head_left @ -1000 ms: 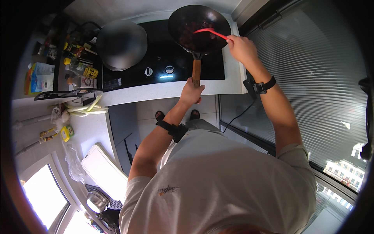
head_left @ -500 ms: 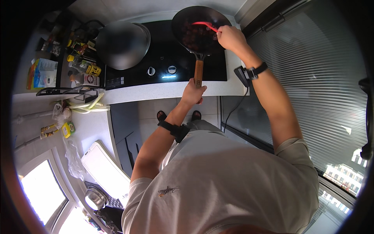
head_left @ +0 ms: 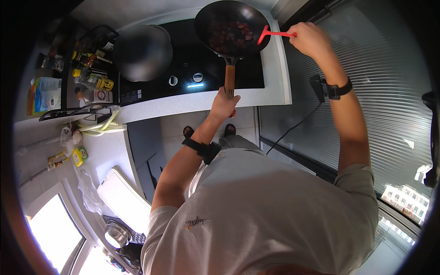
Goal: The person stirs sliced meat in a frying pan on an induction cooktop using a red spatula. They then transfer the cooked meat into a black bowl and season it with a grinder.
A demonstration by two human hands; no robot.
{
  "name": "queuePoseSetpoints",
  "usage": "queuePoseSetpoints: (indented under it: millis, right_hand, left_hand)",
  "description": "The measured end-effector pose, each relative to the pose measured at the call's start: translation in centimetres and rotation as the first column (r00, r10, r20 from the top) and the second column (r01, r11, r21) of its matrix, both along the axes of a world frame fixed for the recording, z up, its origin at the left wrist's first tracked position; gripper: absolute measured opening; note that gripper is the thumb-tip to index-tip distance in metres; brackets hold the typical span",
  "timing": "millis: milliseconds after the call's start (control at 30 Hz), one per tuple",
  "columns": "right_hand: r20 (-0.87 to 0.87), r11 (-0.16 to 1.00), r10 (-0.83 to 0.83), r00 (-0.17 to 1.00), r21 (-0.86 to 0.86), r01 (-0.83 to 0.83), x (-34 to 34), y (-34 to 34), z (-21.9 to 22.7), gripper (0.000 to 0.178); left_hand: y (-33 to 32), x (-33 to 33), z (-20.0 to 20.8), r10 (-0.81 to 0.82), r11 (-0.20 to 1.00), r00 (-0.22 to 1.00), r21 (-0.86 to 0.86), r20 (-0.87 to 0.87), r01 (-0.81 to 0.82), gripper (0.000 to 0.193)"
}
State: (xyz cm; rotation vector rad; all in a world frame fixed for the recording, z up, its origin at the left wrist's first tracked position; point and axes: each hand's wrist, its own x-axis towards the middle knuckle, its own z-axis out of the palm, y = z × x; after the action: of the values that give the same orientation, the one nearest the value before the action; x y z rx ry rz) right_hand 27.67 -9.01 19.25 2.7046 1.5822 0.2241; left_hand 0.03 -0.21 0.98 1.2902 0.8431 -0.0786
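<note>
A dark wok with a wooden handle is over the right side of the black cooktop. Small dark reddish-brown pieces of food lie in its bowl. My left hand is wrapped round the end of the handle. To the right of the wok, my right hand grips a red spatula by its handle. The spatula's head is over the wok's right rim; whether it touches the rim I cannot tell.
A round lidded pan, blurred, covers the left burner. Several bottles crowd a black rack to its left. Ribbed glass closes in the right side. A white board and a metal bowl are at lower left.
My right hand has drawn the spatula from inside the wok out to the right, over the rim. My left hand keeps its hold on the handle.
</note>
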Motion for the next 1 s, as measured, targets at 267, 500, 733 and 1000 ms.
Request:
queuePoseSetpoints:
  millis: [267,500,733,1000]
  right_hand:
    - [-0.347,0.964,0.016,0.938,0.253,0.077,4.7,3.5,-8.7,0.024]
    - [-0.461,0.931,-0.025,0.887,0.312,0.188,5.7,5.3,-8.7,0.029]
    - [-0.341,0.93,-0.088,0.936,0.309,0.2,2.1,10.3,-10.2,0.027]
    - [-0.473,0.979,0.141,0.87,0.196,-0.051,0.8,5.3,-7.7,0.022]
  left_hand:
    - [-0.1,0.0,-0.2,0.003,1.0,1.0,-0.006,0.009,-0.003,0.053]
    - [-0.3,0.1,-0.2,0.047,0.999,0.999,0.011,0.013,-0.047,0.056]
    - [-0.4,0.1,0.0,0.056,0.998,0.998,0.015,0.006,-0.056,0.054]
    - [-0.4,0.1,0.1,0.06,0.998,0.998,0.007,0.015,-0.06,0.052]
